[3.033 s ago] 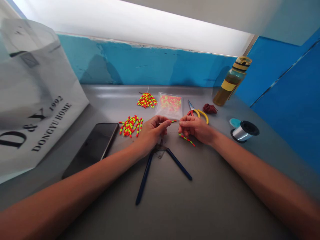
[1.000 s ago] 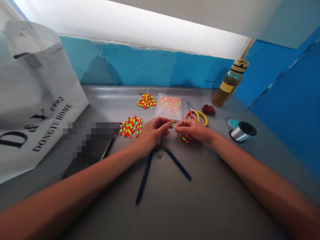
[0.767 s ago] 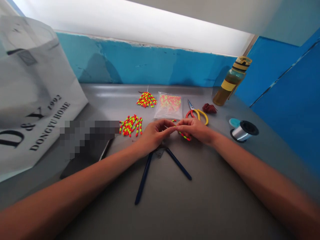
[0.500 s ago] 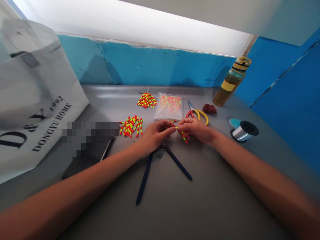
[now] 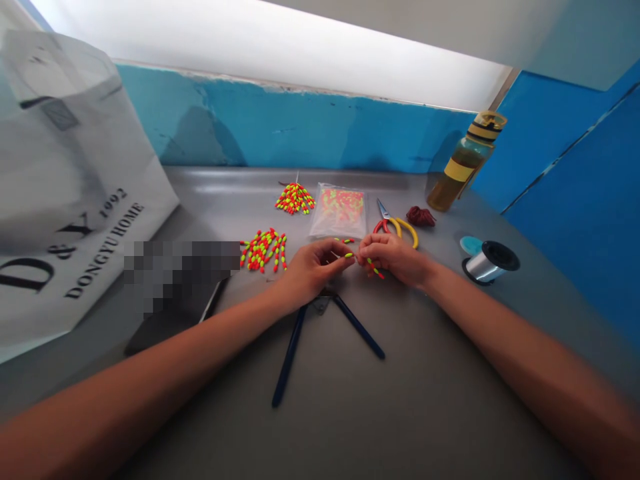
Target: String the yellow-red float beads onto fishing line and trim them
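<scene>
In the head view my left hand (image 5: 313, 270) pinches a small yellow-green bead (image 5: 349, 255) between thumb and fingertips. Close beside it, my right hand (image 5: 395, 259) has its fingers closed around a short strand of red and yellow beads (image 5: 375, 268), whose end hangs out below. Any thread between the two hands is too fine to make out. Just under the hands lies a pair of blue-handled pliers (image 5: 359, 327), handles spread toward me and head partly covered by my left hand. A few loose beads (image 5: 345, 241) lie behind my fingertips.
Two bead piles (image 5: 263, 250) (image 5: 295, 199) lie to the left, and a clear bag of beads (image 5: 341, 210) behind. Scissors (image 5: 395, 223), dark red cord (image 5: 420, 217), a bottle (image 5: 463, 167) and a wire spool (image 5: 491, 263) stand right. A white bag (image 5: 75, 200) and dark flat object (image 5: 170, 327) are left.
The fingertips have drawn slightly apart, and the yellow-green bead shows more clearly at my left fingertips. The strand under my right hand has swung to the right.
</scene>
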Demonstrator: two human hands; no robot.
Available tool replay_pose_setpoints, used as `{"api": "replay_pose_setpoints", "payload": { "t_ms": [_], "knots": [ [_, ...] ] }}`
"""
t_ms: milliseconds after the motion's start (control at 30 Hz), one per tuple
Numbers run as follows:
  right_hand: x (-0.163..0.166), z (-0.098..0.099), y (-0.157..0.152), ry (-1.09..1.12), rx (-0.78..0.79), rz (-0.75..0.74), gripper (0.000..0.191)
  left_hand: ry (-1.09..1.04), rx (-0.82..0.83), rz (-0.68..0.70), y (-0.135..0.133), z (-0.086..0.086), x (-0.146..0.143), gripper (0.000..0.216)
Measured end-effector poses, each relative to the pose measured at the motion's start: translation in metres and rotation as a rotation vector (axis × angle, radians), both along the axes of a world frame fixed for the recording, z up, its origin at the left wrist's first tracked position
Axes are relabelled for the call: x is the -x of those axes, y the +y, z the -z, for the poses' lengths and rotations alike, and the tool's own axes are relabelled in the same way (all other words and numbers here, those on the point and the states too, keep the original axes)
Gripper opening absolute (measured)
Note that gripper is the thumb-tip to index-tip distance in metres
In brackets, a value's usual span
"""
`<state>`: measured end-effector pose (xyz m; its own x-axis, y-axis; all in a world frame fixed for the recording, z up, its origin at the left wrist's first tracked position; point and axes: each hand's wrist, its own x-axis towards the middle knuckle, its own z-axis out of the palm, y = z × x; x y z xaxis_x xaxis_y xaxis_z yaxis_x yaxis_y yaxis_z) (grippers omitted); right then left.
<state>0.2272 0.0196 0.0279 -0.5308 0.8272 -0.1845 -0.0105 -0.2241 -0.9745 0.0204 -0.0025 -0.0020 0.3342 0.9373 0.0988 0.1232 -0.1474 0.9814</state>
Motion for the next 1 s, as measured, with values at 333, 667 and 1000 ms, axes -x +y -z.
{"api": "replay_pose_setpoints", "payload": {
  "t_ms": [333, 667, 1000],
  "knots": [
    [0.0023, 0.0010, -0.0007, -0.038, -0.026, -0.001, 0.008, -0.003, -0.005, -0.052, -0.0029, -0.0060, 0.0003, 0.032],
    [0.0037, -0.0026, -0.0032, -0.053, -0.029, -0.002, 0.007, 0.036, -0.012, -0.065, -0.0050, -0.0089, 0.0005, 0.030],
    [-0.0020, -0.0063, 0.0007, 0.138, 0.083, 0.064, 0.003, 0.027, -0.005, -0.066, -0.0058, -0.0086, -0.0001, 0.031]
  ]
}}
